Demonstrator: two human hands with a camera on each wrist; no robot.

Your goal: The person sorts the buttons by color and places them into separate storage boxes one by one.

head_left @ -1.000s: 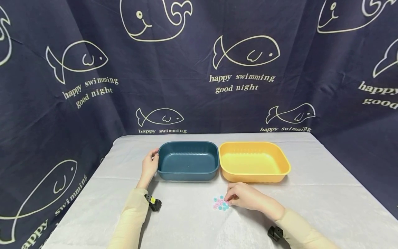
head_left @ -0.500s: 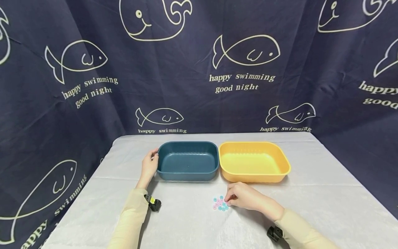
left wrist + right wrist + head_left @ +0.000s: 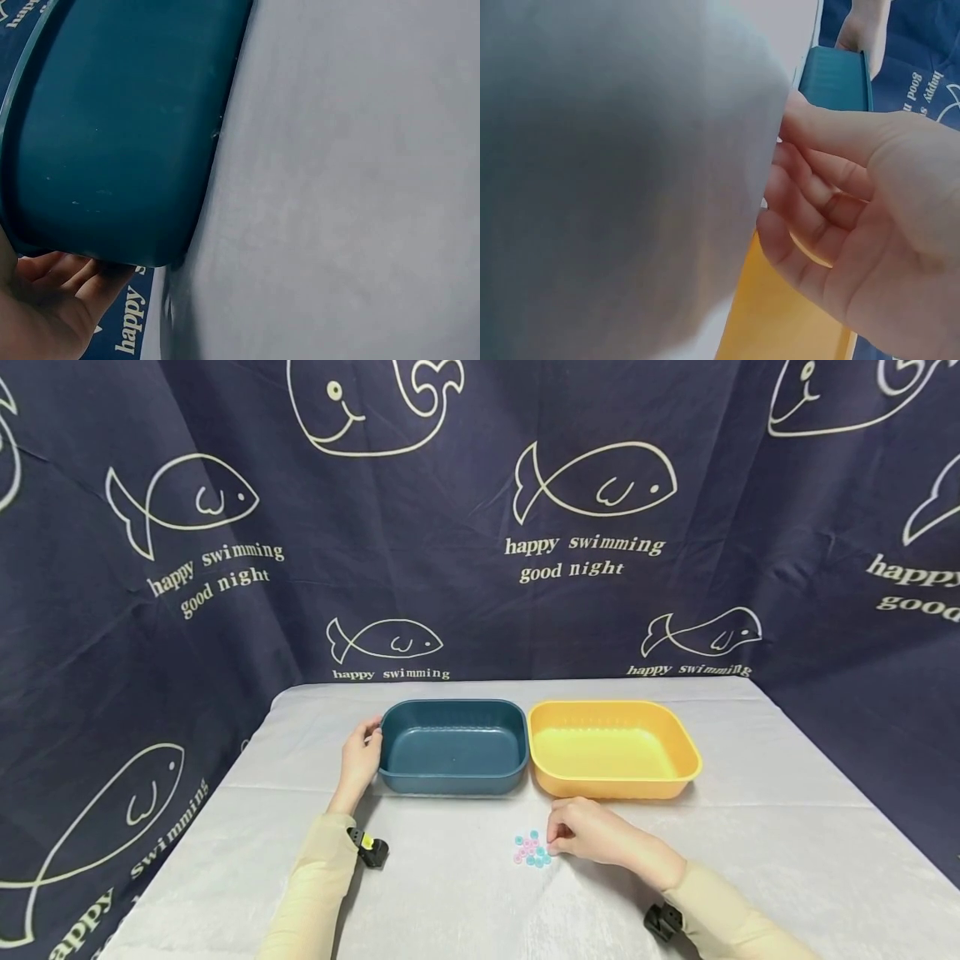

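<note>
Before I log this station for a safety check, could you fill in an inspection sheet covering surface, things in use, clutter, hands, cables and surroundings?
Surface: pale grey cloth over the table, lightly creased.
Things in use: small pink and blue pieces in a loose cluster; behind them, blue bin and yellow bin side by side, both upright.
Clutter: nothing seen.
Left hand: at the blue bin's left end, touching it.
Right hand: fingertips at the cluster's right edge; whether a piece is held cannot be told.
Cables: nothing seen.
Surroundings: dark blue curtain printed with fish and lettering.
</note>
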